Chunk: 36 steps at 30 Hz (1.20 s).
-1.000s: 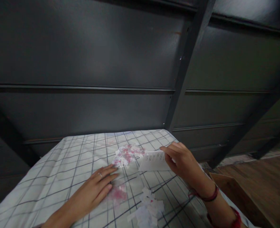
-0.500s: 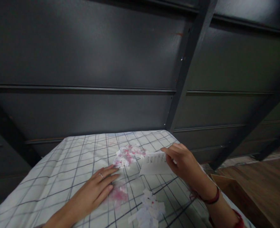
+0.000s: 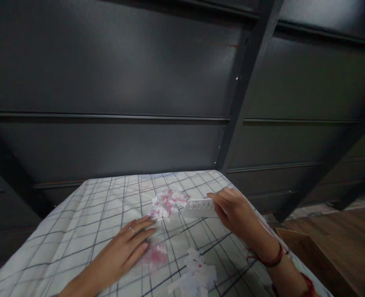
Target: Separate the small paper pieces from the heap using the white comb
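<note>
My right hand (image 3: 236, 208) grips the right end of a white flat piece with a row of cut-outs (image 3: 197, 208) along its upper edge; its exact kind is unclear. It is held tilted, just right of a pile of pink-stained white paper scraps (image 3: 166, 203). My left hand (image 3: 125, 245), wearing a ring, lies palm down with fingers stretched out. Its fingertips reach toward that pile and a pink smudged patch (image 3: 156, 255), which may be a thin clear film. Nearer to me lies a second heap of white scraps (image 3: 196, 275).
A white checked cloth (image 3: 98, 206) covers the table. Dark metal wall panels (image 3: 123, 74) with ribs rise right behind its far edge. Below on the right, an open cardboard box (image 3: 309, 255) stands on the wooden floor (image 3: 343, 235).
The white piece has tilted flatter and its lower edge has come up, with my right hand shifting slightly left. My left hand and the scrap piles stay nearly where they were.
</note>
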Available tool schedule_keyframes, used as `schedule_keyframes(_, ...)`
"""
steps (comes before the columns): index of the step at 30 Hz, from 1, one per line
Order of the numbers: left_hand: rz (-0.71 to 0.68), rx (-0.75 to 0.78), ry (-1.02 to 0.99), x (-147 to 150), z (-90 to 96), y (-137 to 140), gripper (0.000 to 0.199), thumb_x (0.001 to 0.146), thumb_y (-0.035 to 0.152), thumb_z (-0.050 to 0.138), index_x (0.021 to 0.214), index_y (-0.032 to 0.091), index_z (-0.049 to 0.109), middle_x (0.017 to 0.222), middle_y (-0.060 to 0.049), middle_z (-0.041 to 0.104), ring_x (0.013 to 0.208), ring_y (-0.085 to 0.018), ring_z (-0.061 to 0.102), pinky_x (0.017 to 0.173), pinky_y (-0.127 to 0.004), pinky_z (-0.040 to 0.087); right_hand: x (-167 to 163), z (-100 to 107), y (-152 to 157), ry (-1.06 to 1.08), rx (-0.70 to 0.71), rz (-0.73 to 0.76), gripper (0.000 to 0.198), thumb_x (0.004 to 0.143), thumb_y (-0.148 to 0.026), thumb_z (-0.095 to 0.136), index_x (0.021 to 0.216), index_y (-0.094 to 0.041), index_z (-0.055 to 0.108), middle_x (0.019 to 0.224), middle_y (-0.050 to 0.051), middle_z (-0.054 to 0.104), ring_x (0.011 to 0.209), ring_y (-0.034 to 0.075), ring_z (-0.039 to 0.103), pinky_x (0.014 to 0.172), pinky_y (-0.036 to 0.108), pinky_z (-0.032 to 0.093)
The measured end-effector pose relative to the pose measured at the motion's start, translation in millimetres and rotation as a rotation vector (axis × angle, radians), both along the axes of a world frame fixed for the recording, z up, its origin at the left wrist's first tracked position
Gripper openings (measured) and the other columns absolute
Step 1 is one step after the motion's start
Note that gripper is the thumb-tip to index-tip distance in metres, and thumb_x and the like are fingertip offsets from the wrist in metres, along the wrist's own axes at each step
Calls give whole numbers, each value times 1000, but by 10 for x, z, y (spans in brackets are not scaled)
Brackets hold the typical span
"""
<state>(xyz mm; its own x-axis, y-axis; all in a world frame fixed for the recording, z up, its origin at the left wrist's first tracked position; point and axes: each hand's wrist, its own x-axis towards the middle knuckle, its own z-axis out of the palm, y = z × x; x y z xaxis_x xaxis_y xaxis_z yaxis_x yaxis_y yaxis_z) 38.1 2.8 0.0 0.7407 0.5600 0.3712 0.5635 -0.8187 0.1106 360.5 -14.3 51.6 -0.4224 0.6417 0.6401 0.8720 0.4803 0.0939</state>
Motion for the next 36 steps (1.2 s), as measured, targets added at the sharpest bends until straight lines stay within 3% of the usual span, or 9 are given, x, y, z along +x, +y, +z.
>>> schedule_keyframes(6, -2, 5, -6, -1, -11, 6, 33, 94, 26, 43, 127, 28, 50, 131, -1, 52, 120, -21, 47, 99, -38, 41, -161, -34, -67, 71, 31, 160, 25, 85, -9, 38, 96, -15, 60, 69, 3, 54, 65, 15, 44, 60, 27, 36)
schedule_keyframes(10, -8, 10, 0, 2, -3, 4, 32, 95, 27, 42, 126, 27, 50, 131, -2, 53, 120, -21, 47, 98, -39, 42, -28, 10, -67, 54, 49, 74, 25, 84, -9, 39, 97, -13, 60, 67, 4, 56, 66, 17, 45, 62, 30, 36)
schedule_keyframes(15, -3, 1, 10, 0, -4, -1, 32, 95, 26, 41, 126, 26, 49, 132, -2, 52, 122, -21, 45, 100, -41, 39, 113, 52, -50, 5, -80, -58, 22, 80, -8, 43, 85, -15, 63, 68, 4, 57, 65, 17, 48, 63, 30, 35)
schedule_keyframes(24, -12, 29, 20, -9, -26, 16, 31, 95, 27, 41, 125, 26, 50, 131, -2, 52, 122, -21, 45, 99, -41, 41, 40, 49, -87, 56, 28, 96, 23, 82, -9, 41, 90, -14, 62, 69, 4, 56, 66, 16, 46, 61, 29, 36)
schedule_keyframes(30, -9, 8, 20, -19, -50, 21, 32, 95, 26, 42, 126, 26, 49, 133, -2, 51, 123, -22, 44, 100, -42, 39, 248, 102, -63, 64, -37, 108, 21, 80, -9, 42, 82, -16, 62, 64, 2, 54, 62, 14, 46, 59, 28, 36)
schedule_keyframes(36, 1, -6, 44, -12, -50, 22, 32, 96, 27, 40, 126, 25, 49, 132, -4, 51, 122, -23, 45, 99, -44, 40, 18, 4, -45, 65, -7, 170, 22, 81, -7, 41, 85, -15, 62, 66, 3, 52, 63, 15, 43, 60, 28, 38)
